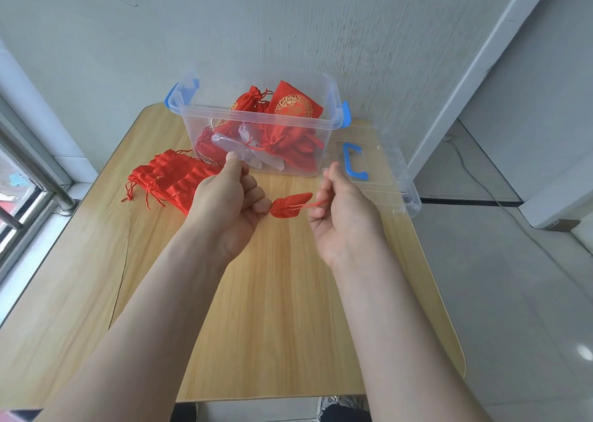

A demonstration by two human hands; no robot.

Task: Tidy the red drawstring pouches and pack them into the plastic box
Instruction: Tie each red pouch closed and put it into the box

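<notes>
Above the centre of the table (288,325), the left hand (229,208) grips a red pouch (288,206) while the right hand (345,221) pinches its drawstring (319,202), taut toward 3 o'clock: cinching appears in hand; next, the closed pouch likely goes into the plastic box (253,116) at 12 o'clock.

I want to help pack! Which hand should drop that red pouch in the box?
Probably the left hand: it grips the small red fabric drawstring pouch itself, near the clear plastic box. The right hand only pinches its string.
</notes>
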